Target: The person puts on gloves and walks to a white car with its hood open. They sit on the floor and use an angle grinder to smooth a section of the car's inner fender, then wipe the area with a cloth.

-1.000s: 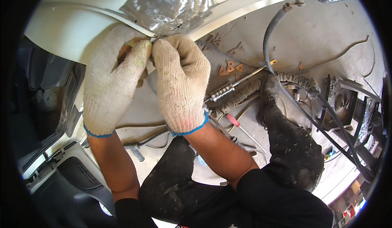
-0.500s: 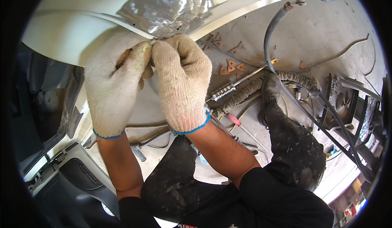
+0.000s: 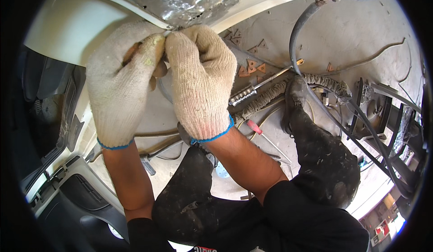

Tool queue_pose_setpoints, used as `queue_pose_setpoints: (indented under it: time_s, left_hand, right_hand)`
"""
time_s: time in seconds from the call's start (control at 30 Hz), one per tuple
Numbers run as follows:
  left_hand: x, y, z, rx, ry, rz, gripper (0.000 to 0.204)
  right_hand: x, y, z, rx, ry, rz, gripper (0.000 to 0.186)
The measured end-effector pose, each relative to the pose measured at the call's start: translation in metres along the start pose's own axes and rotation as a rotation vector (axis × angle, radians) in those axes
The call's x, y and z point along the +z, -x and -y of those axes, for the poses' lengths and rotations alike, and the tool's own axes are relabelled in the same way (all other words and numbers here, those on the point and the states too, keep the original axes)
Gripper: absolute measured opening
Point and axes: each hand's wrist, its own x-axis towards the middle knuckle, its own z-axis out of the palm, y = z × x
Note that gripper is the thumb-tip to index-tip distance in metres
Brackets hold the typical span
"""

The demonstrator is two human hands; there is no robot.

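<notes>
Both my hands wear off-white knit work gloves with blue cuffs. My left hand (image 3: pixel 119 89) and my right hand (image 3: pixel 200 80) meet fingertip to fingertip at the lower edge of a white car body panel (image 3: pixel 76 31). Each hand is closed, thumb pressed to curled fingers. Whatever the fingertips pinch is hidden by the gloves and too small to name. Just beyond them lies a patch of shiny, ground bare metal (image 3: pixel 180 1) on the panel. A dark opening shows in the left glove near the thumb.
On the concrete floor lie a slide hammer (image 3: pixel 243 95), a red-handled screwdriver (image 3: pixel 255 126), several rusty triangular metal pieces (image 3: pixel 251 67) and a fabric-wrapped cable (image 3: pixel 266 101). A thick grey cable (image 3: pixel 295 37) arches at right, near a black metal frame (image 3: pixel 372 112). An open car door (image 3: pixel 90 198) stands at lower left.
The panel edge and both hands sit slightly higher in the picture, and the floor items have shifted a little with the view. Both hands stay closed at the same spot on the edge.
</notes>
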Motion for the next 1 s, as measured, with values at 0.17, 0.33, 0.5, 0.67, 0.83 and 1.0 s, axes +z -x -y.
queue_pose_setpoints:
  time_s: [0.17,0.33,0.5,0.67,0.83,1.0]
  left_hand:
    - [0.002,0.004,-0.007,-0.050,-0.054,-0.039,0.014]
    - [-0.003,0.001,0.001,0.015,-0.043,0.002,0.014]
    - [-0.005,-0.001,0.002,0.049,-0.057,0.035,0.015]
    - [-0.005,-0.001,0.005,0.042,-0.037,0.018,0.015]
    - [-0.003,-0.001,0.001,0.011,-0.065,-0.007,0.013]
    - [-0.004,-0.004,0.008,0.102,-0.094,0.004,0.012]
  right_hand:
    - [0.000,0.001,-0.005,0.011,-0.085,0.000,0.023]
    - [-0.005,0.001,-0.005,-0.013,-0.005,0.049,0.023]
    - [-0.006,0.001,-0.006,-0.045,0.041,0.037,0.022]
    - [-0.005,0.002,-0.002,-0.005,0.056,0.022,0.021]
    - [-0.002,0.003,-0.002,-0.006,0.057,-0.018,0.021]
    - [-0.007,0.000,-0.006,-0.058,0.131,0.007,0.021]
